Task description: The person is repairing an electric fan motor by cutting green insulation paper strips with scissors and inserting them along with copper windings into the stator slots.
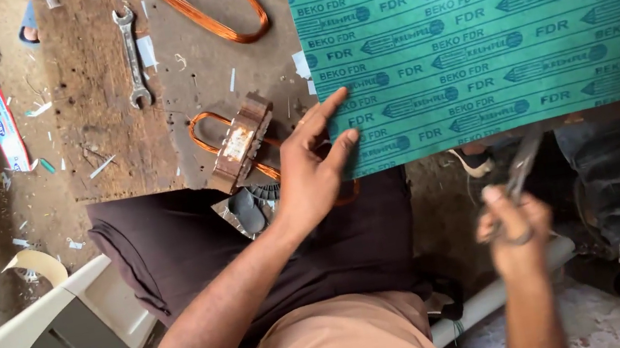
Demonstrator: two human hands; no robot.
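At the bench edge, the left hand (309, 167) pinches the green sheet (487, 27). At five o'clock, the right hand (515, 236) grips scissors (524, 163) with fingers closed through the handles.

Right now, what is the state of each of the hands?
Left hand: closed on the edge of the green sheet.
Right hand: closed on scissors.
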